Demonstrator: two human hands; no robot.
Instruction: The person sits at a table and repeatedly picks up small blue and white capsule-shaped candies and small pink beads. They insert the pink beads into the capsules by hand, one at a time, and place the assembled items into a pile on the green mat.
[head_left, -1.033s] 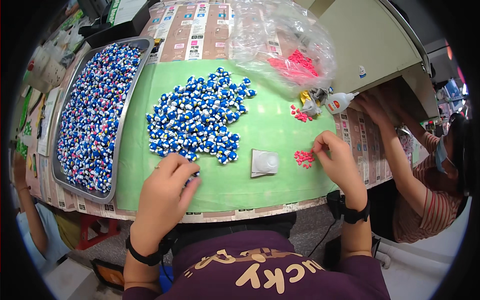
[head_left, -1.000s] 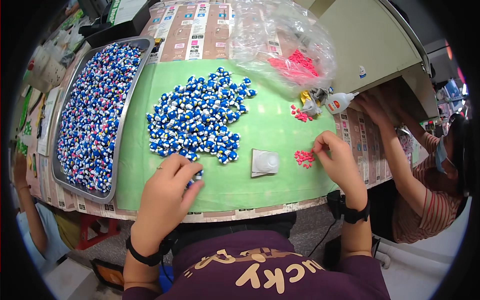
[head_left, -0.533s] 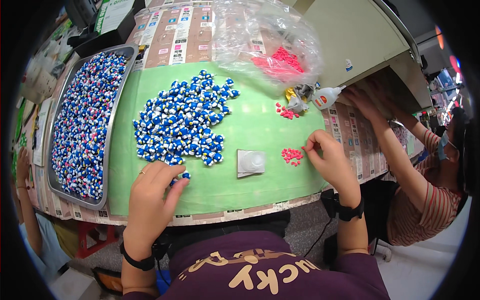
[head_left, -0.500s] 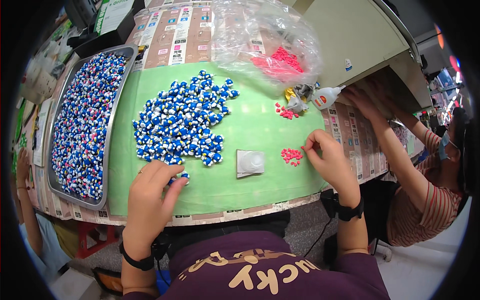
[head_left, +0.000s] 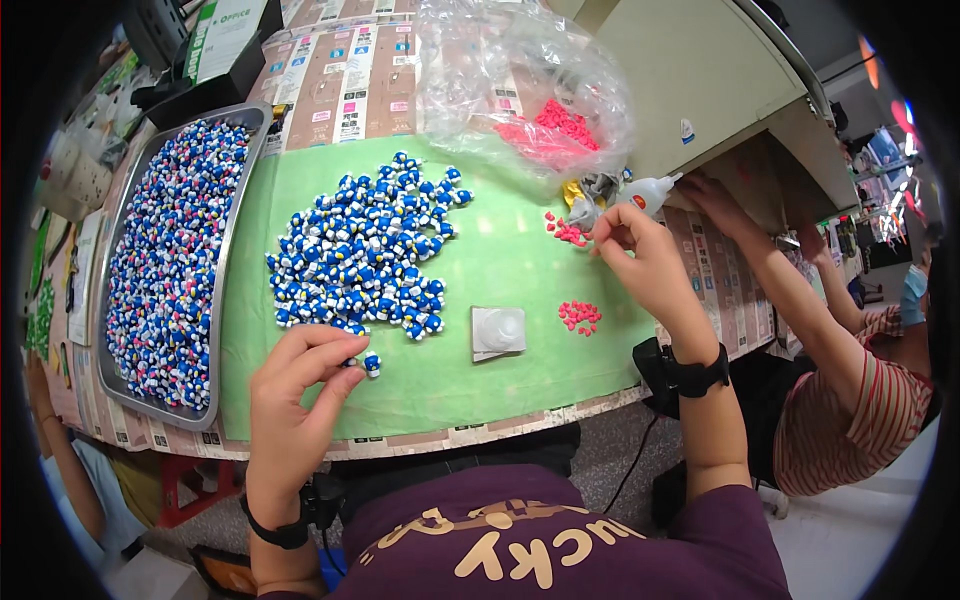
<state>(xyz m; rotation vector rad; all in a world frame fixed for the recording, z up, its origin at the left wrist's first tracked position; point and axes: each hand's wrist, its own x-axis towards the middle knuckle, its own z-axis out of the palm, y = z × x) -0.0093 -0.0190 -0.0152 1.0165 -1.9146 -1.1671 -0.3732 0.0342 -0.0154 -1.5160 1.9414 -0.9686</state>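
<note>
On the green sheet (head_left: 500, 400) a heap of small blue-and-white figurines (head_left: 350, 250) lies left of centre. My left hand (head_left: 300, 385) is at its near edge, thumb and fingers pinched round a figurine that they partly cover. One more figurine (head_left: 372, 364) stands just beyond the fingertips. My right hand (head_left: 645, 260) hovers by a loose group of small pink pieces (head_left: 568, 232), its thumb and forefinger close together; whether a piece is between them is too small to tell. A second group of pink pieces (head_left: 580, 317) lies nearer, beside a small white square holder with a round clear top (head_left: 498, 330).
A metal tray (head_left: 213, 345) full of figurines stands at the left. Toward the back lies a clear plastic bag (head_left: 470, 120) of pink pieces. A white squeeze bottle (head_left: 650, 192) lies beside crumpled foil (head_left: 603, 188). At the right a person's arms (head_left: 790, 270) reach under a cabinet (head_left: 710, 90).
My right hand has moved away from the nearer pink group, up to the farther one. My left hand has drawn slightly back, and one figurine now stands apart from its fingertips.
</note>
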